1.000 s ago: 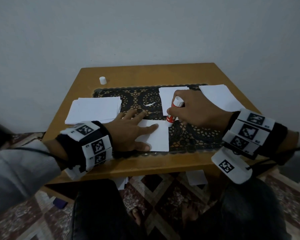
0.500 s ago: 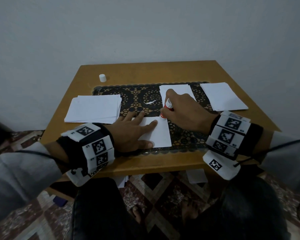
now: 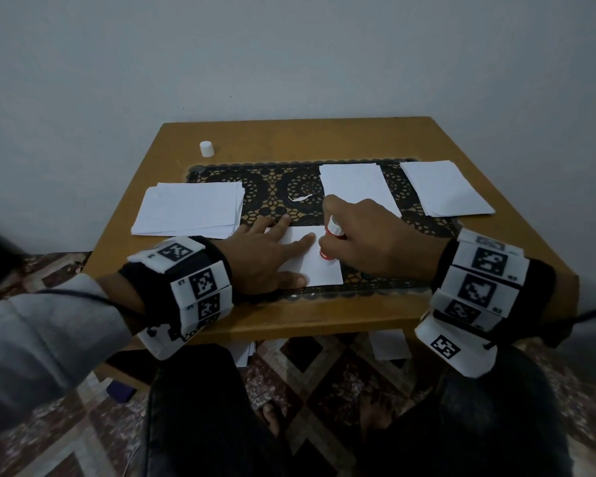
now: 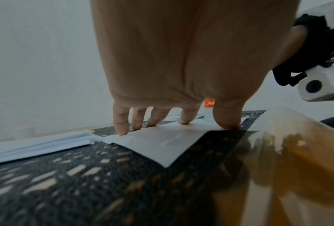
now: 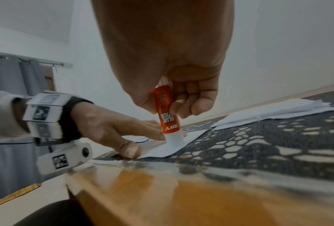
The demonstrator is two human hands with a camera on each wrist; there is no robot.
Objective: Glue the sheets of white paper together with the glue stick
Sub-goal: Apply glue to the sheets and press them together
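Note:
A small white sheet lies on the black lace mat near the table's front edge. My left hand presses flat on its left half with straight, spread fingers. My right hand grips an orange and white glue stick upside down. The stick's white tip touches the sheet's right part, just beside my left index finger. A sliver of the glue stick shows between my left thumb and index finger.
A paper stack sits at the left, a single sheet behind my right hand, another stack at the right. The white cap stands at the back left of the wooden table. A paper scrap lies on the mat.
My right hand has drawn the glue stick from the sheet's far right corner toward me, down onto the middle of its right part. The left hand stayed pressed on the sheet.

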